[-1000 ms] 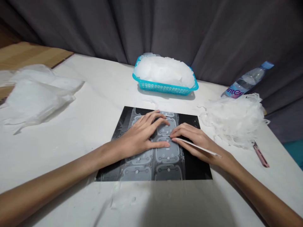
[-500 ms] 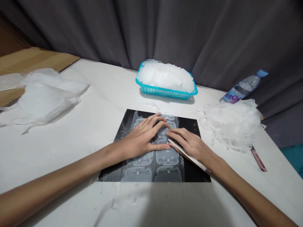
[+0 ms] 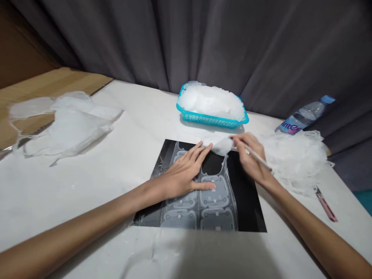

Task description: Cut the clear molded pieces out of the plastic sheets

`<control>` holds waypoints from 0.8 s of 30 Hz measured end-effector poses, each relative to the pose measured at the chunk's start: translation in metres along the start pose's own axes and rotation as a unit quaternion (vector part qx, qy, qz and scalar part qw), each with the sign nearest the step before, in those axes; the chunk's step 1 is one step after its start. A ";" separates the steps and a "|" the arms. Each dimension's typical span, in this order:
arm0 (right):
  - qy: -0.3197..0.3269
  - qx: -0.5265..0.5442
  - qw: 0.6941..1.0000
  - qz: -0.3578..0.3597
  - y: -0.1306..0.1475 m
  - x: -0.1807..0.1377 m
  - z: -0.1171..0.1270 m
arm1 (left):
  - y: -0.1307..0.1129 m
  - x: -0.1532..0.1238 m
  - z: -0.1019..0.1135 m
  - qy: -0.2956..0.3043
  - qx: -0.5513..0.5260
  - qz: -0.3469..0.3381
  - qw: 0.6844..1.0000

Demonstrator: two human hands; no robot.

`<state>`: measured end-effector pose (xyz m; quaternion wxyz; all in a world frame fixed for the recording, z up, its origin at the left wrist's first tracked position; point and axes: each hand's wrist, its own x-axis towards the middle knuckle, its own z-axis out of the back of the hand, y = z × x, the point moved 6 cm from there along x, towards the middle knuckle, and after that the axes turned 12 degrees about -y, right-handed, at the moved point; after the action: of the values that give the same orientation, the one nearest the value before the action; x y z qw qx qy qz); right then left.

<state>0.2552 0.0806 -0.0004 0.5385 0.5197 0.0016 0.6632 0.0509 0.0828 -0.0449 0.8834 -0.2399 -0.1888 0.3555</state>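
Observation:
My left hand (image 3: 186, 172) lies spread on a translucent moulded sheet (image 3: 215, 190) of rounded-square pieces, pressing it onto a black board (image 3: 247, 197). My right hand (image 3: 250, 155) is closed round a thin, pale, pen-like tool (image 3: 257, 158), its dark tip at the board's far edge. At that tip a limp translucent piece (image 3: 222, 147) is lifted from the sheet, leaving a rounded opening with black showing through. Whether my right fingers also pinch this piece, I cannot tell.
Beyond the board stands a turquoise basket (image 3: 213, 121) heaped with translucent pieces. Stringy white scraps (image 3: 296, 162) lie on the right, near a water bottle (image 3: 305, 114) and a pink cutter (image 3: 327, 207). More translucent sheets (image 3: 78, 124) rest at the left, partly over cardboard (image 3: 58, 79).
My right hand has moved away from me with the tool, to the board's far edge. One piece has come up out of the sheet there. My left hand stays pressed down; the view has shifted slightly.

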 end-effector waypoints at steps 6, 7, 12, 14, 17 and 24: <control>0.062 0.040 0.995 -0.064 -0.014 0.033 0.007 | 0.003 -0.004 0.009 -0.075 -0.070 -0.004 0.995; 0.098 0.058 0.991 -0.067 -0.008 0.031 0.006 | 0.003 -0.003 0.014 -0.110 -0.084 0.001 0.990; 0.271 0.162 0.946 -0.075 0.036 0.012 -0.002 | -0.001 0.015 0.032 -0.207 -0.136 -0.012 0.969; 0.264 0.194 0.941 -0.088 0.045 0.012 -0.001 | 0.001 0.026 0.031 -0.166 -0.182 -0.012 0.969; 0.152 0.200 0.963 -0.092 0.042 0.021 0.010 | 0.014 0.038 0.029 -0.127 -0.276 0.053 0.951; 0.083 0.036 0.994 0.056 0.039 0.010 0.003 | 0.028 0.039 0.025 -0.103 -0.404 0.151 0.896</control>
<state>0.2309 0.0691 0.0297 0.4798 0.4813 0.0413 0.7324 0.0500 0.1357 -0.0341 0.6214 -0.5639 -0.3681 0.4004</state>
